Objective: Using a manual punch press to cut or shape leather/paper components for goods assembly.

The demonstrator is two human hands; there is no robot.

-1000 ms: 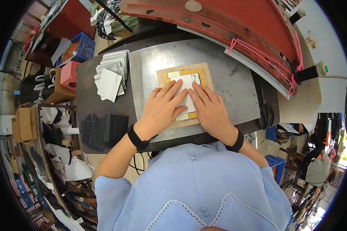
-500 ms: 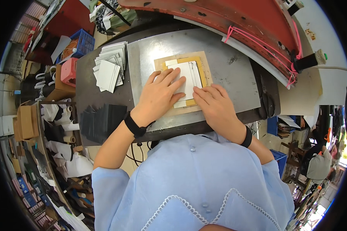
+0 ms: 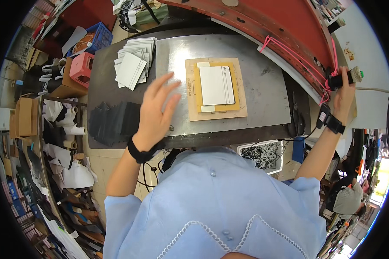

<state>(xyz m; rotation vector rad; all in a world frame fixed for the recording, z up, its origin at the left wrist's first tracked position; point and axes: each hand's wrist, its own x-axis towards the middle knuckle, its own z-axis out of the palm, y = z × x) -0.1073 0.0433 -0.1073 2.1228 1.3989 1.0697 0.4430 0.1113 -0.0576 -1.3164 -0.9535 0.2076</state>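
My left hand (image 3: pixel 154 113) hovers over the left side of the metal plate (image 3: pixel 173 56), fingers apart and holding nothing. To its right, a white rectangular panel (image 3: pixel 212 86) with lines along its right side lies on a yellow-edged die (image 3: pixel 199 97) on a pale wooden board (image 3: pixel 242 105). Small white pads (image 3: pixel 207 109) show at the die's corners. Out to the right, my right hand (image 3: pixel 344 97) is closed round the black handle (image 3: pixel 334 82) on the red press arm (image 3: pixel 285 26). Pink cord (image 3: pixel 299 58) is strung along that arm.
Left of the plate are a fanned stack of white panels (image 3: pixel 132 69) and a spread of black pieces (image 3: pixel 114 123). A pink basket (image 3: pixel 81 70) and a blue crate (image 3: pixel 100 36) stand beyond the table. A white bin of scraps (image 3: pixel 263 156) sits below its front edge.
Both hands have come off the white panel. My left hand has drawn back to the left; my right hand has swung right and up to the black handle.
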